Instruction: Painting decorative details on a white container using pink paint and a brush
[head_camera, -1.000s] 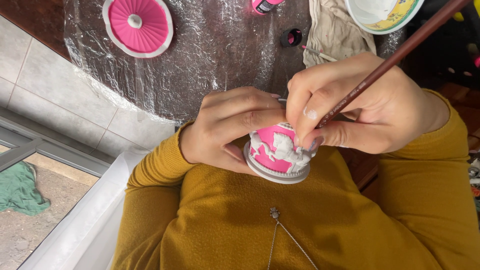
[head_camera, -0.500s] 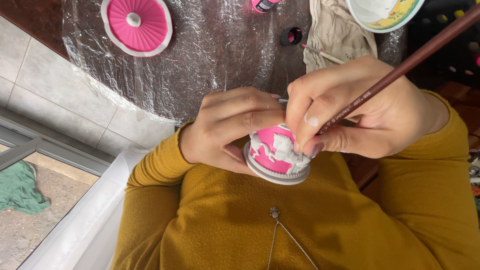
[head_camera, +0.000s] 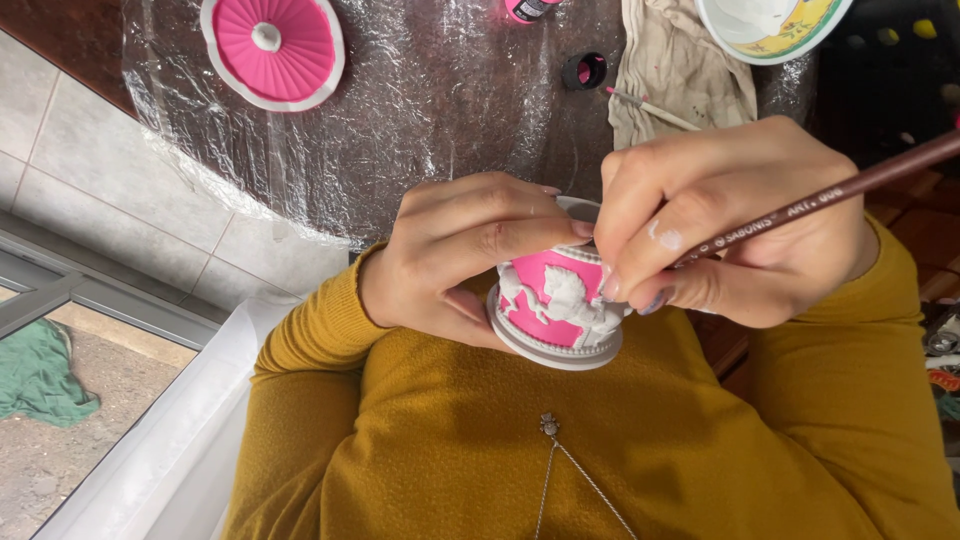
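A person in a mustard-yellow sweater (head_camera: 560, 470) paints a small round trinket box (head_camera: 555, 305), held close to the chest below the tabletop (head_camera: 430, 100) edge. The left hand (head_camera: 465, 255) is wrapped around the box from 9 o'clock, fingers closed over its top and thumb beneath. The box has a pink wall with white raised figures, one shaped like a horse, and a white base rim. The right hand (head_camera: 730, 220), at 3 o'clock of the box, pinches a brown paintbrush (head_camera: 820, 195) in a writing grip; the handle runs off toward 2 o'clock.

The step in hand looks like fine detail painting on the wall. The next stroke likely calls for a steady tip that stays clear of the white relief.

The brush tip is hidden behind the fingers, so its colour cannot be told. At 11 o'clock a pink fluted lid (head_camera: 272, 45) lies on crinkled plastic film. A stained cloth (head_camera: 680, 70), a bowl (head_camera: 770, 25) and a small pink-lined cap (head_camera: 585, 70) sit at 12 to 1 o'clock, the bowl cut off by the frame
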